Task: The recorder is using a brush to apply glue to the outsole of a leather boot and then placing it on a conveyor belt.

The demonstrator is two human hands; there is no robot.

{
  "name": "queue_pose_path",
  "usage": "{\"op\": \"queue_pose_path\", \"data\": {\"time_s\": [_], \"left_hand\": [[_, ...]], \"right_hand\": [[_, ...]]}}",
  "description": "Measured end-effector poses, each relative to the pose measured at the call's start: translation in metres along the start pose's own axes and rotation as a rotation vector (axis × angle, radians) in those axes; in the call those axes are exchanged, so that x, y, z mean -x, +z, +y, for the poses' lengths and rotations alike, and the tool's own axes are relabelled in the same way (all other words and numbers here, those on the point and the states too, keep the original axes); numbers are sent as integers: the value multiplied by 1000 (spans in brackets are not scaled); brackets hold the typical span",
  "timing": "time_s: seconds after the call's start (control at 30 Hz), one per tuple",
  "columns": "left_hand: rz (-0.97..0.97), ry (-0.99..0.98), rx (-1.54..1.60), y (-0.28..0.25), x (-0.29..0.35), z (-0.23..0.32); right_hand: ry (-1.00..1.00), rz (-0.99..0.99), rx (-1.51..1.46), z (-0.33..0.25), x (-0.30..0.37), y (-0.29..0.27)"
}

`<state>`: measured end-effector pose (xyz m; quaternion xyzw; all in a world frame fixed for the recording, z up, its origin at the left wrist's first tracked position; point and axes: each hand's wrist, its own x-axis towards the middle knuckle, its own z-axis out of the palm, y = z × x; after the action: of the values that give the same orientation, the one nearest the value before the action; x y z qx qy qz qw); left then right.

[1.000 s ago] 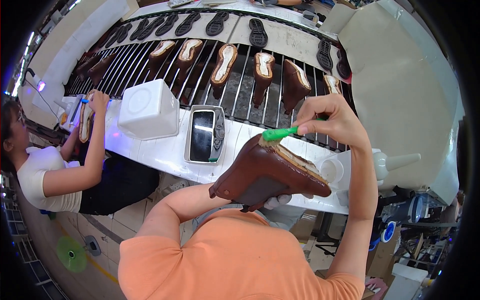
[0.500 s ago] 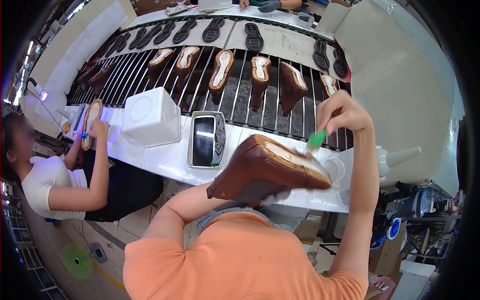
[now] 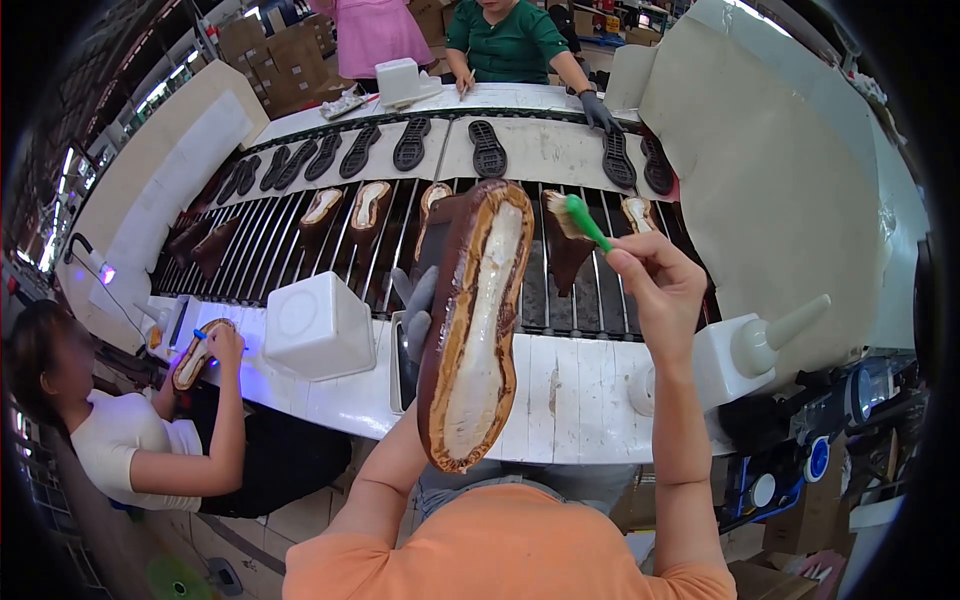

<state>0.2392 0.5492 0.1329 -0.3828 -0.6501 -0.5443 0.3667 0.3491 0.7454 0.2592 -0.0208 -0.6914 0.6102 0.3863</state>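
Observation:
A brown leather boot upper [image 3: 482,330] stands upright before me, its bottom facing me. That bottom has a tan rim around a whitish, wet-looking middle. Grey-gloved fingers of my left hand [image 3: 416,312] wrap around the boot's left side; the rest of the hand is hidden behind it. My bare right hand [image 3: 660,285] pinches the green handle of a small brush [image 3: 583,220]. Its pale bristles are up to the right of the boot, apart from it. In front of the right forearm's right side stands a white squeeze bottle [image 3: 740,358] with a long spout.
A roller conveyor [image 3: 270,268] carries several brown boots, with black soles [image 3: 488,150] on the ledge behind. On the white bench [image 3: 570,400] sits a white plastic box [image 3: 318,325]. At left a co-worker [image 3: 165,440] brushes a boot; across, a person in green [image 3: 505,50] touches a sole.
The boot has turned from lying sideways to upright, bottom toward me. The brush has left its surface, and my right hand has shifted slightly left. My view has tilted up.

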Motion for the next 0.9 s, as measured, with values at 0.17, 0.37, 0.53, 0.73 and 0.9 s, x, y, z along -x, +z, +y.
{"op": "queue_pose_path", "data": {"time_s": [0.17, 0.37, 0.53, 0.73, 0.9], "left_hand": [[194, 295, -58, 10, -16, -1], [70, 420, -34, -1, -19, -15], [1, 473, -46, -8, -19, -26], [-13, 412, -69, -5, -23, -29], [-54, 364, -81, -6, -23, -35]], "right_hand": [[-95, -16, 212, 9, -22, 12], [31, -181, 293, -2, -27, 9], [93, -371, 248, 7, -16, 4], [-122, -466, 202, 24, 10, 13], [-197, -600, 355, 6, 39, 23]]}}
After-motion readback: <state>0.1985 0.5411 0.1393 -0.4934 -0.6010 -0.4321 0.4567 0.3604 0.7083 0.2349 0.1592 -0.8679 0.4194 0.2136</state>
